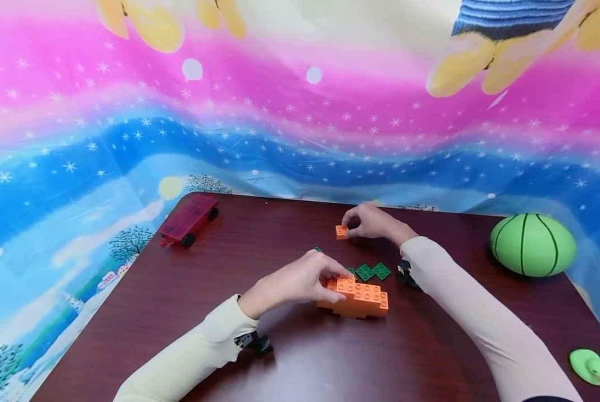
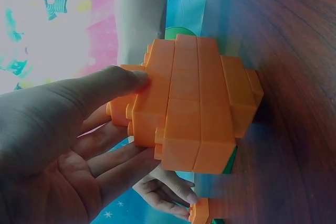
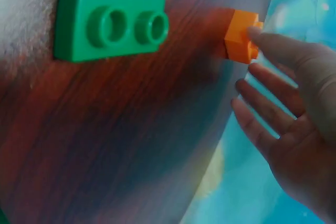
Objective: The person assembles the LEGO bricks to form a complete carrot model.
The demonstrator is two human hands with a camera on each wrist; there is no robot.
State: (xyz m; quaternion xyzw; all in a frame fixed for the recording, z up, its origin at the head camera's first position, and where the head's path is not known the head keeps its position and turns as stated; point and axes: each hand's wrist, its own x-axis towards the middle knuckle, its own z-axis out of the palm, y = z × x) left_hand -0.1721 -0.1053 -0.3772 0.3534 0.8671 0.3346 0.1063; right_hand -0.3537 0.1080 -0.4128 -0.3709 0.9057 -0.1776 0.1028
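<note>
My left hand (image 1: pixel 302 282) holds a stepped block of joined orange toy bricks (image 1: pixel 362 304) by its upper end, low over the middle of the table. In the left wrist view the thumb lies on one side of the orange block (image 2: pixel 184 98), and the other fingers are behind it. Farther back, my right hand (image 1: pixel 372 221) has thumb and forefinger at a small orange brick (image 1: pixel 340 232), which sits on the table. The right wrist view shows the thumb on this brick (image 3: pixel 241 35) and the remaining fingers spread loosely.
Green bricks (image 1: pixel 372 272) lie just behind the orange block, partly hidden by the left hand. A translucent red wheeled cart (image 1: pixel 189 220) stands at the back left. On the right are a green ribbed ball (image 1: pixel 533 245) and a small light-green object (image 1: pixel 591 367). A printed curtain (image 1: pixel 289 128) hangs behind the table.
</note>
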